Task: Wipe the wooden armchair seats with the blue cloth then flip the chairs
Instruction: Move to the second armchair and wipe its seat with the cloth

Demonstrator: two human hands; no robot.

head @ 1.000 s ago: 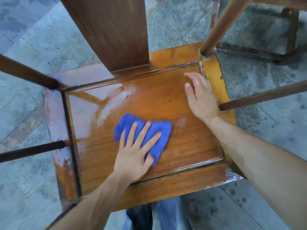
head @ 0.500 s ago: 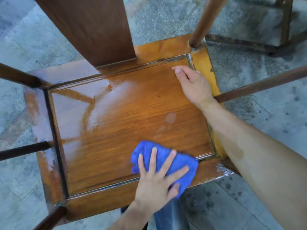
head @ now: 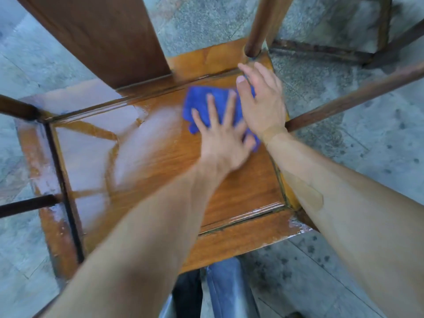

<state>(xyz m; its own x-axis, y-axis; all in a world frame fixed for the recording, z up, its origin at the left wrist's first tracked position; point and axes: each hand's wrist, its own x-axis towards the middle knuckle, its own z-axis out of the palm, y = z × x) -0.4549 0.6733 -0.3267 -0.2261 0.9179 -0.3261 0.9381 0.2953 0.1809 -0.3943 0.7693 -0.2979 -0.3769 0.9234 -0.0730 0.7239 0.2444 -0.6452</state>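
I look down on the glossy wooden armchair seat [head: 160, 171]. The blue cloth [head: 206, 99] lies flat on its far right part, just in front of the wide back slat [head: 103, 35]. My left hand [head: 222, 138] presses on the cloth with fingers spread, and it is blurred by motion. My right hand [head: 261, 104] rests flat on the seat's far right corner, fingers apart, overlapping the cloth's right edge. It holds nothing.
The right armrest rail [head: 353, 97] runs out from behind my right wrist, and a round post [head: 259, 26] rises at the far right corner. Left armrest bars [head: 25, 206] cross the left side. Another chair's legs [head: 321, 50] stand on the stone floor at the back right.
My left hand swept the cloth from the seat's near right edge up to the far right, next to my right hand. The right hand stayed at the far corner.
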